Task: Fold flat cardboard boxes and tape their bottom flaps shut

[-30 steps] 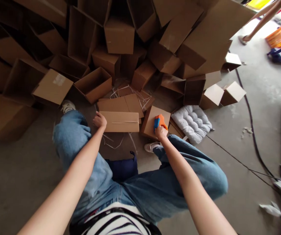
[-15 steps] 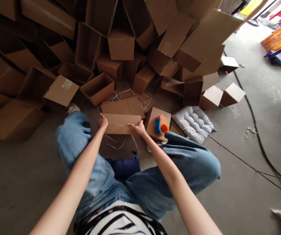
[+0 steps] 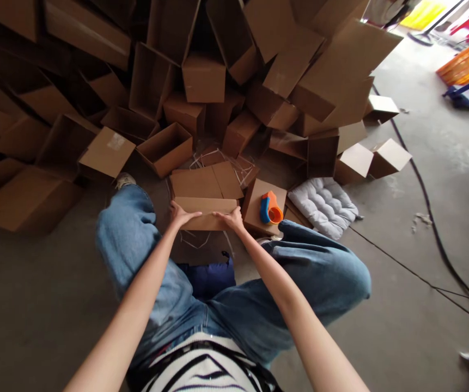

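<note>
Between my hands is a cardboard box (image 3: 205, 222), its long flaps folded in to meet at a seam across the top. My left hand (image 3: 180, 214) grips its left end, thumb lying along the seam. On the right end, my right hand (image 3: 232, 218) holds the box in the same way, thumb pointing inward; the fingers of both hands are partly hidden behind the cardboard. Just beyond lie flat cardboard sheets (image 3: 203, 181) with loose white strapping (image 3: 247, 174). An orange and blue tape dispenser (image 3: 270, 208) rests on another carton (image 3: 254, 198) to the right.
A large heap of open cardboard boxes (image 3: 203, 76) rises in front. A grey tufted cushion (image 3: 324, 207) lies at the right, near a black cable (image 3: 426, 201) on the floor. Dark blue fabric (image 3: 209, 279) sits between my legs. Orange crates (image 3: 467, 64) stand far right.
My left thumb has moved from the box's left edge onto the top seam. The flaps now meet more closely, and the box has tilted slightly and shifted a little toward me.
</note>
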{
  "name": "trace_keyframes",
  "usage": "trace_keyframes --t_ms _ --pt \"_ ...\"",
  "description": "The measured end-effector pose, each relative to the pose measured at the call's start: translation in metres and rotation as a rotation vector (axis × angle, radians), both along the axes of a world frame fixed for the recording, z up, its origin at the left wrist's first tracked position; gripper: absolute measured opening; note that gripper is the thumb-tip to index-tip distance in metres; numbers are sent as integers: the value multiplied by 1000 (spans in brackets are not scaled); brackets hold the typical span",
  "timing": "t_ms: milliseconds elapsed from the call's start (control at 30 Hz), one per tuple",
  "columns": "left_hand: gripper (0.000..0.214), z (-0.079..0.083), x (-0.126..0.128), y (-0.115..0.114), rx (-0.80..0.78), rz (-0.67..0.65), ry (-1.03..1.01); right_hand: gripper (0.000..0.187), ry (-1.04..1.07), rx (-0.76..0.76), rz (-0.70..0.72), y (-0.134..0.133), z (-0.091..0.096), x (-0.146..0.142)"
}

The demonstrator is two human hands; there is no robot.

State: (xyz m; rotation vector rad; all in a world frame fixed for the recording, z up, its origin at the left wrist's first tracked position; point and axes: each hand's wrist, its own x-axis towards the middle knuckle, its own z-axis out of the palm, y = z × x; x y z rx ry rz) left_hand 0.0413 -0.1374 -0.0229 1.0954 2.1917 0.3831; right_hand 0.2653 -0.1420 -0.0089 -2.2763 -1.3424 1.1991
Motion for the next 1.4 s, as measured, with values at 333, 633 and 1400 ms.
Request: trace_keyframes --t_ms 333,633,1400 --pt "121 7 21 -14 -44 51 68 89 -83 -59 -82 -14 -4 -5" --pt "122 0 18 -9 18 75 32 70 -105 -29 39 -6 3 5" --pt "119 1 11 -5 37 72 -14 54 262 145 51 1 -40 41"
